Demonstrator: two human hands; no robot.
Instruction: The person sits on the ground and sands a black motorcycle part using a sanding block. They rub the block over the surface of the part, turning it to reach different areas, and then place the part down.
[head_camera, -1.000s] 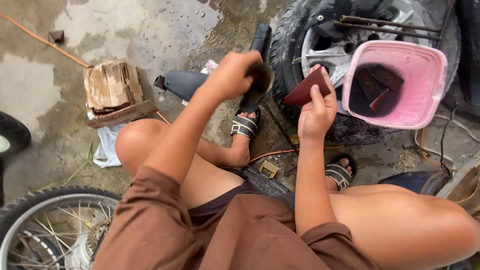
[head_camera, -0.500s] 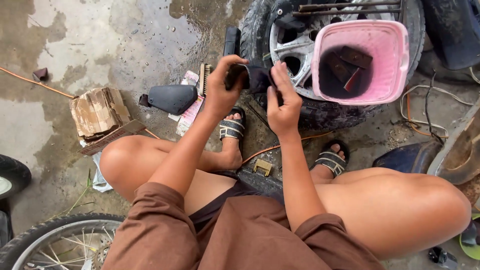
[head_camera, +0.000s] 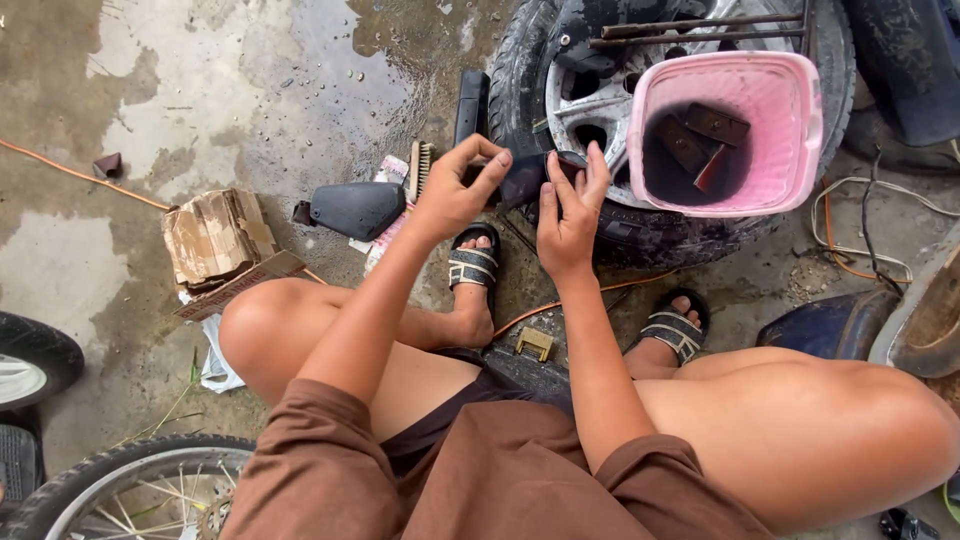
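At the far left edge a dark tyre juts into view, and below it a spoked wheel curves along the bottom corner. Above them the wet concrete floor lies open, crossed only by a thin orange cord and a small brown scrap. A torn cardboard block sits just left of the person's bent knee. Next comes a black plastic cover, with a small brush standing just beside it and a black upright bar behind.

The left hand curls its fingers over the left end of a small dark pad, thumb beneath, gripping it. The right hand meets the same pad from the right with fingers spread and upright, the fingertips pressed on its edge; whether the thumb closes around it cannot be told. The pad hangs above the sandalled left foot, right against the sidewall of a car tyre lying flat.

A pink bucket rests on that wheel's rim, holding dark flat pieces in dark liquid, near the right hand but apart from it. A brass padlock lies between the feet. Rightward, loose cables and a dark blue panel crowd the edge.
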